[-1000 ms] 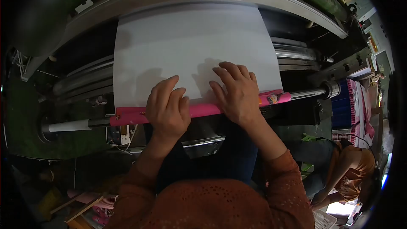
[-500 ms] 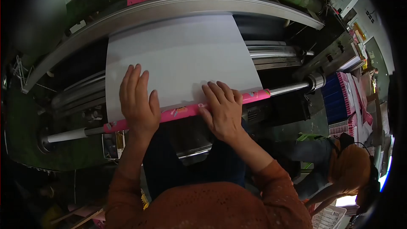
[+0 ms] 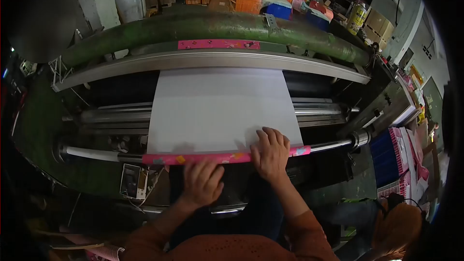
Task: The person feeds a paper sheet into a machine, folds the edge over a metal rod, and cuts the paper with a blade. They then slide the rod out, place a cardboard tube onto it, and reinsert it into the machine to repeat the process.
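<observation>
A long sheet of white material [image 3: 223,108] runs from the machine down to a roll with pink printed film [image 3: 227,157] on a metal shaft [image 3: 331,146]. My right hand [image 3: 271,158] lies over the right part of the roll, its fingers stretched across it towards the sheet and its thumb to the left. My left hand [image 3: 203,182], smeared by motion, is at the roll's near edge left of centre. Its fingers are loosely bent and slightly apart, with nothing seen in them.
A metal bar [image 3: 212,60] and a green roller [image 3: 169,33] cross behind the sheet. A small boxy device [image 3: 133,181] sits below the shaft's left end. Blue and pink stacked goods [image 3: 389,157] stand at right, near another person [image 3: 398,227]. Orange crates [image 3: 248,4] stand far back.
My left hand has moved from the sheet and roll's left part to the near side of the roll. My right hand stays on the roll. The view has tilted up, showing more background.
</observation>
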`<state>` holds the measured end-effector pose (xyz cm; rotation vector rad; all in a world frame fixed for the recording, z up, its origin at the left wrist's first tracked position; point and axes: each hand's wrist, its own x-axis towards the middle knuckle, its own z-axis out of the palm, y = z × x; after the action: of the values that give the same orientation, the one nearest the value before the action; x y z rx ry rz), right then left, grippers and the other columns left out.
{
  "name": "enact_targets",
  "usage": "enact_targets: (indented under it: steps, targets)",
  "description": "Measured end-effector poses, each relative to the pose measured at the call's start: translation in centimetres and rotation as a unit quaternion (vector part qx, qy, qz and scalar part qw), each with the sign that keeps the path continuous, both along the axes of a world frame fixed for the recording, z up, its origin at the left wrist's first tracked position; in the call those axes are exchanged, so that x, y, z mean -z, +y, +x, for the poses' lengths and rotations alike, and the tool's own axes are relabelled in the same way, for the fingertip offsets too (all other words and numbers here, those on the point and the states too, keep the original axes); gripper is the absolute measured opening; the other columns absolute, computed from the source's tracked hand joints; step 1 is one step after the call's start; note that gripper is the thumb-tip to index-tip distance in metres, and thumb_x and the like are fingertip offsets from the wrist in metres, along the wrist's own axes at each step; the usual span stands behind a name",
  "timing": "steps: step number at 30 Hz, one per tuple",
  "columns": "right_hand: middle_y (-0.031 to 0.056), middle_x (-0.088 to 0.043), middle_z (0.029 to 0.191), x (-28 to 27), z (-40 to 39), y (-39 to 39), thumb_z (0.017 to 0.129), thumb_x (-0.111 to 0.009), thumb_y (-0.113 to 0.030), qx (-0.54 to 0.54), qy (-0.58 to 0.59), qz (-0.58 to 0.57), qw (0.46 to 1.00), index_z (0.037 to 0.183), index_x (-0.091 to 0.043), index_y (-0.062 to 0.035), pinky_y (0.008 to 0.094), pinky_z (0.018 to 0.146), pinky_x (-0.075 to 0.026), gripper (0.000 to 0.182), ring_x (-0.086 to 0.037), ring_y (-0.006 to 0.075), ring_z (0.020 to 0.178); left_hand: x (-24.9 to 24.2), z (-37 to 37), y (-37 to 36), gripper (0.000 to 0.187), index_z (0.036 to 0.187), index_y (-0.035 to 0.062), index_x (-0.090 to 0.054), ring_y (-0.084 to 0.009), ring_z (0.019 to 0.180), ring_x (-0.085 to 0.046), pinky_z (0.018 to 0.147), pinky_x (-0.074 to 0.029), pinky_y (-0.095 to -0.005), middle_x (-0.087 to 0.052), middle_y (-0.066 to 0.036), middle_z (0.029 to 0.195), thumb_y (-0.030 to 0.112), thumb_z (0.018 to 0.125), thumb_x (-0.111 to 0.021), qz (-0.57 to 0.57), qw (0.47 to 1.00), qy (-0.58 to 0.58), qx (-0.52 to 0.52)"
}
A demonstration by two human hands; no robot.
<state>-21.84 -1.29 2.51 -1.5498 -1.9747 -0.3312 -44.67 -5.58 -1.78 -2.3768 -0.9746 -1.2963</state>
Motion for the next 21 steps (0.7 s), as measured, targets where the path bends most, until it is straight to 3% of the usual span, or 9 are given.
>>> enact_targets:
  steps: [2, 5, 7, 11, 13, 17, 18, 20, 21]
  targets:
    - [0.0138, -0.062, 0.115, -1.2, 0.2, 3.2, 0.086, -0.063, -0.03, 0.018, 0.075, -0.069, 0.995, 0.113, -0.06, -0.0038, 0.0448, 0.091, -0.04, 0.037, -0.055, 0.0316, 0.11, 3.2, 0.0, -2.6, 0.042, 0.12, 0.0056, -0.053, -0.0385, 0.124, -0.044, 0.106, -0.028, -0.058, -0.048, -0.019, 0.132, 0.023, 0.083, -0.062, -0.096, 0.994, 0.055, -0.021]
    - [0.0108, -0.067, 0.09, -4.6, 1.3, 7.6, 0.085, -0.065, -0.018, -0.001, 0.095, 0.105, 0.99, 0.092, -0.065, -0.0053, 0.0396, 0.072, -0.047, 0.014, -0.064, 0.0294, 0.085, 8.2, -1.1, -4.4, 0.04, 0.116, 0.0044, -0.056, -0.0371, 0.128, -0.039, 0.106, -0.027, -0.0577, -0.046, -0.019, 0.134, 0.025, 0.083, -0.063, -0.231, 0.963, 0.025, -0.134]
    - [0.0127, -0.064, 0.072, -9.8, 0.4, 9.4, 0.087, -0.065, -0.02, 0.014, 0.165, 0.18, 0.97, 0.08, -0.064, -0.0048, 0.0386, 0.057, -0.047, 0.016, -0.063, 0.0308, 0.063, 11.1, -2.5, -5.0, 0.041, 0.115, 0.0039, -0.056, -0.0354, 0.131, -0.037, 0.107, -0.026, -0.0576, -0.043, -0.019, 0.137, 0.028, 0.083, -0.064, -0.284, 0.942, 0.049, -0.173]
    - [0.0175, -0.069, 0.082, -17.7, -0.2, 15.3, 0.085, -0.059, -0.053, 0.219, 0.097, 0.098, 0.966, 0.083, -0.068, -0.0041, 0.0462, 0.072, -0.051, 0.05, -0.066, 0.0393, 0.081, 12.7, -3.2, -4.1, 0.041, 0.112, 0.0022, -0.058, -0.034, 0.132, -0.036, 0.108, -0.025, -0.0566, -0.042, -0.019, 0.139, 0.03, 0.083, -0.064, -0.346, 0.918, 0.05, -0.188]
    - [0.0195, -0.069, 0.086, -19.2, 1.2, 19.3, 0.082, -0.06, -0.058, 0.175, 0.191, 0.022, 0.965, 0.086, -0.071, -0.005, 0.0439, 0.077, -0.052, 0.055, -0.066, 0.0393, 0.086, 11.8, -3.4, -3.8, 0.039, 0.11, 0.0021, -0.059, -0.0346, 0.129, -0.037, 0.107, -0.027, -0.0557, -0.045, -0.018, 0.135, 0.029, 0.082, -0.065, -0.341, 0.919, 0.065, -0.19]
    - [0.0202, -0.069, 0.086, -17.5, 1.6, 20.2, 0.083, -0.064, -0.042, 0.095, 0.202, 0.084, 0.971, 0.083, -0.072, -0.0042, 0.0402, 0.076, -0.052, 0.039, -0.068, 0.0338, 0.085, 11.5, -3.8, -3.8, 0.034, 0.105, 0.0027, -0.061, -0.0344, 0.126, -0.039, 0.106, -0.028, -0.0541, -0.048, -0.018, 0.131, 0.027, 0.081, -0.065, -0.336, 0.921, 0.08, -0.179]
    - [0.0171, -0.07, 0.082, -17.3, 0.0, 17.5, 0.087, -0.064, -0.021, -0.001, 0.231, 0.05, 0.972, 0.082, -0.068, 0.0001, 0.0351, 0.07, -0.052, 0.021, -0.069, 0.0248, 0.078, 11.4, -3.8, -3.8, 0.034, 0.105, 0.0027, -0.061, -0.0344, 0.126, -0.039, 0.106, -0.028, -0.0541, -0.048, -0.018, 0.131, 0.027, 0.081, -0.065, -0.339, 0.92, 0.077, -0.183]
    - [0.0111, -0.068, 0.08, -13.5, -1.9, 13.2, 0.089, -0.059, -0.003, -0.255, 0.352, -0.035, 0.9, 0.083, -0.062, 0.0025, 0.0288, 0.065, -0.052, 0.008, -0.066, 0.0156, 0.075, 11.1, -3.7, -3.9, 0.033, 0.102, 0.0024, -0.063, -0.0324, 0.13, -0.037, 0.108, -0.027, -0.0536, -0.048, -0.018, 0.134, 0.029, 0.082, -0.063, -0.347, 0.915, 0.09, -0.186]
    - [0.0071, -0.065, 0.08, -12.9, -4.1, 8.4, 0.088, -0.057, 0.006, -0.259, 0.361, -0.125, 0.887, 0.085, -0.059, 0.0028, 0.0253, 0.065, -0.052, 0.005, -0.063, 0.0115, 0.075, 11.0, -3.7, -3.9, 0.033, 0.102, 0.0024, -0.063, -0.0324, 0.13, -0.037, 0.108, -0.027, -0.0536, -0.048, -0.018, 0.134, 0.029, 0.082, -0.063, -0.354, 0.911, 0.089, -0.191]
